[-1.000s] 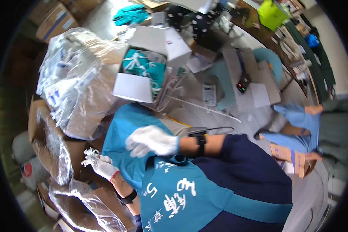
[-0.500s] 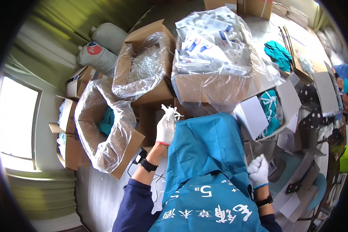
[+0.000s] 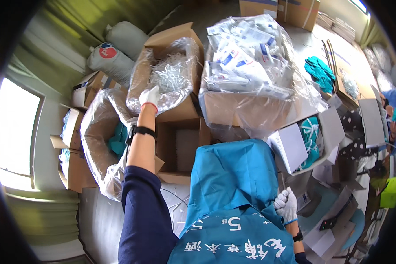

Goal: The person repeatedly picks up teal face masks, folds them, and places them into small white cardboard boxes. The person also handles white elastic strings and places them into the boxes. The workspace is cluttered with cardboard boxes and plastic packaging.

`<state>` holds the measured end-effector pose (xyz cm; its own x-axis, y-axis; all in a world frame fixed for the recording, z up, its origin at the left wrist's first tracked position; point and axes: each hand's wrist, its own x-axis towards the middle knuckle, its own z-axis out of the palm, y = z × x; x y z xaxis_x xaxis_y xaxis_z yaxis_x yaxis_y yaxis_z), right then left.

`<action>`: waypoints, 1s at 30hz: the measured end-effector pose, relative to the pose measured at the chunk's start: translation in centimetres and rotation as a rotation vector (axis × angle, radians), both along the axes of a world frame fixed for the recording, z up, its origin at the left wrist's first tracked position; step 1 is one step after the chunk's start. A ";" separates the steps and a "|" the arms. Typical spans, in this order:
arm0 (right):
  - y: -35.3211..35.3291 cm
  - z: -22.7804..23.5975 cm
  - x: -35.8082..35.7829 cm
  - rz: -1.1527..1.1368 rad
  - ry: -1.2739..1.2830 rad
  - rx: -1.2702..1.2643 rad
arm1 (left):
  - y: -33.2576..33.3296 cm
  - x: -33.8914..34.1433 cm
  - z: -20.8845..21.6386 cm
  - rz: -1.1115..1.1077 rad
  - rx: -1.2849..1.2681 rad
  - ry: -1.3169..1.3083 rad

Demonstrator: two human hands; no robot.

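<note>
My left hand [image 3: 149, 97], in a white knit glove with a red cuff, reaches to the near rim of a carton [image 3: 192, 81] lined with clear plastic. A heap of clear, thin, tangled strips [image 3: 169, 72] lies inside it, just past my fingers. Those fingers point away and blur into the pale plastic, so their grip does not show. Low on the right, my right hand [image 3: 286, 206], gloved in white with a blue cuff, is curled closed beside my blue apron [image 3: 233, 171]. Whatever its palm may hold is hidden.
A large lined carton [image 3: 237, 103] piled with white packets stands ahead. Nearer are an open brown box [image 3: 163, 152], a plastic-lined carton [image 3: 94, 136] with teal cloth, and a white box [image 3: 288, 141] with tied teal bundles. Sacks [image 3: 112, 59] lean at the far left.
My left hand has moved away and left, from above the brown box to the lined carton's rim. The white strands it held no longer show. My right hand remains closed, slightly lower.
</note>
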<state>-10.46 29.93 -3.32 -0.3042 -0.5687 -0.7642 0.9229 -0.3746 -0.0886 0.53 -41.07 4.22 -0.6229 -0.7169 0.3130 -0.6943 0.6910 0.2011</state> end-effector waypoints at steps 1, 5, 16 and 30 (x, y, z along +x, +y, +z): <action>0.6 -0.7 0.1 -0.013 -0.009 -0.019 | 1.7 -0.6 -2.4 0.025 0.558 0.416; 0.3 0.3 -1.8 0.029 0.007 0.031 | 16.9 -1.2 -8.1 0.160 1.249 0.696; 1.8 2.4 -19.6 0.436 1.699 1.452 | 36.9 9.8 -9.5 0.331 1.106 0.740; 1.7 3.8 -22.4 0.947 1.714 1.264 | 39.7 10.1 -7.3 0.303 1.140 0.731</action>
<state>-32.83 31.64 0.53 -0.8488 -0.5076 -0.1479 -0.3998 0.7992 -0.4488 10.66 -1.36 -3.07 -0.3494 -0.8708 -0.3459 -0.2798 -0.2554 0.9255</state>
